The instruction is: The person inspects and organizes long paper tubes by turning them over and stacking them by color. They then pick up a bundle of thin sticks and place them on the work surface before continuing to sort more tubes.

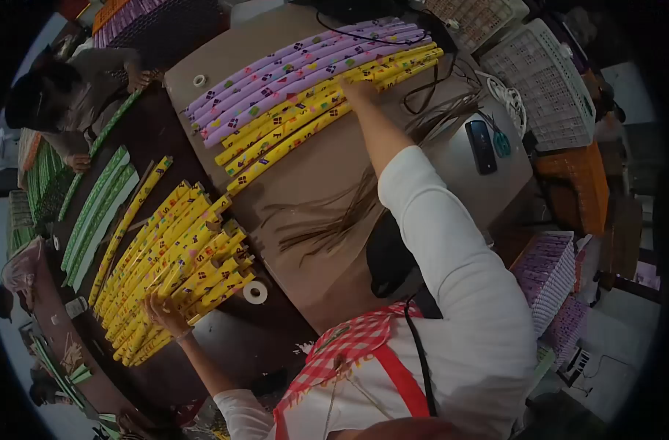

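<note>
A pile of yellow patterned paper rolls [180, 246] lies on the dark table at left. At its near end, my left hand [164, 314] curls its fingers over one of these rolls. Across the brown board, several purple patterned rolls [276, 84] lie side by side, with a few yellow rolls [290, 141] along their near edge. My right hand [360, 92] reaches out to these yellow rolls and touches them near their right half. Its fingers are too indistinct to show whether they grip.
Thin brown strips [334, 220] lie loose on the board [305, 275]. A white tape roll [255, 292] sits by the pile. A dark phone [481, 147] and teal-handled scissors [501, 143] lie at right. A co-worker [74, 95] handles green strips [103, 209] at upper left.
</note>
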### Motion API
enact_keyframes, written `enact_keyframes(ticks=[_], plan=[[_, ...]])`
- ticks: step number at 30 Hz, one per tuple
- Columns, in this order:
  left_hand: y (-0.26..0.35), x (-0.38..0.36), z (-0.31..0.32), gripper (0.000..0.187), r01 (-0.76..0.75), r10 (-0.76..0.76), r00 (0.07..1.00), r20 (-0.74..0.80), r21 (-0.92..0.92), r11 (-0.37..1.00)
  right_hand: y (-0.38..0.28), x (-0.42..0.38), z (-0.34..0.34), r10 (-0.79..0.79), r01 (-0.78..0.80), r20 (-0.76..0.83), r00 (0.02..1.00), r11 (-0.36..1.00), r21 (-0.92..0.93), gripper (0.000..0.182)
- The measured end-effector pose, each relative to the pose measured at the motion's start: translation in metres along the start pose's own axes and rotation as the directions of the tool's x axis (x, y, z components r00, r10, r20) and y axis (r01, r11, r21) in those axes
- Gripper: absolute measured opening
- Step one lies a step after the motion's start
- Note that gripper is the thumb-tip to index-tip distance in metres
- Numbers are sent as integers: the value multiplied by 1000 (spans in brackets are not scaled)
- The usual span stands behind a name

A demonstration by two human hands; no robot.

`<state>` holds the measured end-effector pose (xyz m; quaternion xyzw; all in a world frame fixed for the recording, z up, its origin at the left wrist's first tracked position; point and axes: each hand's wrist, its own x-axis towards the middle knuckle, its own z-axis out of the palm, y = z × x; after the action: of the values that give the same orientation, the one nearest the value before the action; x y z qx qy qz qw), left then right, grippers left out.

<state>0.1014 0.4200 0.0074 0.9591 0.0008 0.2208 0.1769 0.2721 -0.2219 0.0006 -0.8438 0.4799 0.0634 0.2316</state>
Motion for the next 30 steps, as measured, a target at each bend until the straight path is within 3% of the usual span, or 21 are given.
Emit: enact_keyframes(ticks=[3,6,8,9,11,12,13,15,17,19,20,21,23,24,26,27,30], plan=[[9,3,14,37,34,-31,999,22,-156,987,4,6,1,25,-27,46,999,998,49,50],[11,6,18,39,-152,146,987,65,91,984,4,20,8,47,-63,119,992,989,136,46],[8,8,17,40,-129,120,988,96,90,988,10,10,2,64,-109,111,992,879,465,40],[7,10,14,41,-116,104,985,135,86,989,7,-3,-8,160,-220,155,975,805,551,37],[8,13,9,42,-148,123,977,173,141,979,21,-8,-10,12,-101,143,990,761,641,39],[9,12,8,39,-14,14,982,188,-2,1000,20,-24,-13,49,-88,74,996,676,732,42],[9,12,6,37,124,-92,972,217,-140,982,24,-40,-22,65,-94,68,996,674,733,42],[0,11,10,37,45,-13,985,172,-180,983,31,-70,-41,9,-176,185,983,353,919,43],[0,14,7,37,-9,2,973,230,31,999,46,-88,-52,2,-175,185,983,343,923,39],[2,16,5,37,-30,8,969,245,89,996,61,-107,-61,-250,48,-38,967,33,998,35],[3,17,4,37,-41,1,966,259,148,988,68,-110,-65,-243,41,-41,969,-6,999,30],[4,18,2,41,-71,54,962,269,52,996,76,-118,-75,-328,82,-89,941,-37,996,29],[12,17,-4,48,-19,8,951,309,34,999,90,-143,-95,-430,141,-164,888,-84,986,28],[17,16,-9,53,-83,83,954,288,-12,996,94,-157,-107,-448,164,-190,874,-95,982,29],[1,18,-5,52,-294,261,920,292,77,953,104,-179,-134,-570,243,-242,785,-75,967,30],[0,18,-5,51,-308,245,912,329,154,939,109,-191,-141,-588,226,-282,758,-168,959,34],[2,23,-8,50,-208,116,895,430,173,963,117,-221,-166,-549,315,-359,754,-177,933,26]])
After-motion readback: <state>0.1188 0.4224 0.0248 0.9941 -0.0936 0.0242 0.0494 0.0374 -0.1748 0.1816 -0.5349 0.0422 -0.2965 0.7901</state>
